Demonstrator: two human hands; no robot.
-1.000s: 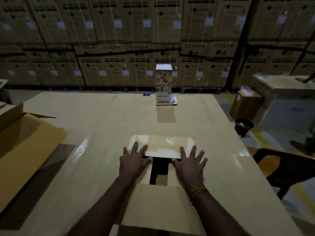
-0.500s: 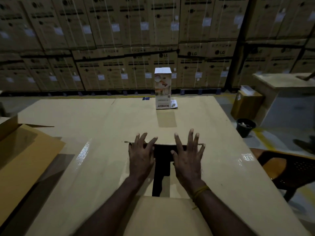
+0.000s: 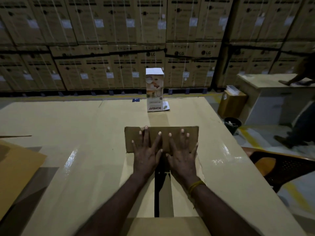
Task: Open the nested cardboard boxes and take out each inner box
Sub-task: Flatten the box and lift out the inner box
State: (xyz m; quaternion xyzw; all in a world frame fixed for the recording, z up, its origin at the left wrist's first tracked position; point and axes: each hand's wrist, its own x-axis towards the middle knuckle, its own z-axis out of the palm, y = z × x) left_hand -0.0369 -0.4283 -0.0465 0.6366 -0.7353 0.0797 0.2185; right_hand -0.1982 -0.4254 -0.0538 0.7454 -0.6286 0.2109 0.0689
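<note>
At the far left edge lies a big opened carton (image 3: pixel 15 169) with its flap spread over the table (image 3: pixel 76 133). In the middle, close to the person, sits the cardboard box (image 3: pixel 163 193) being worked on, with its far flap (image 3: pixel 162 139) folded outward and lying flat on the tabletop. The left hand (image 3: pixel 146 156) presses on that flap with fingers straight and spread, grasping nothing. Just beside it the right hand (image 3: pixel 183 158) (a yellow band on its wrist) does the same, flat and released. Between the two forearms a dark gap shows between the side flaps; what is inside cannot be made out. Further back stands a tall white printed box (image 3: pixel 154 90), upright. To the right are a dark chair (image 3: pixel 281 167) and a small black bin (image 3: pixel 232 124) on the floor.
</note>
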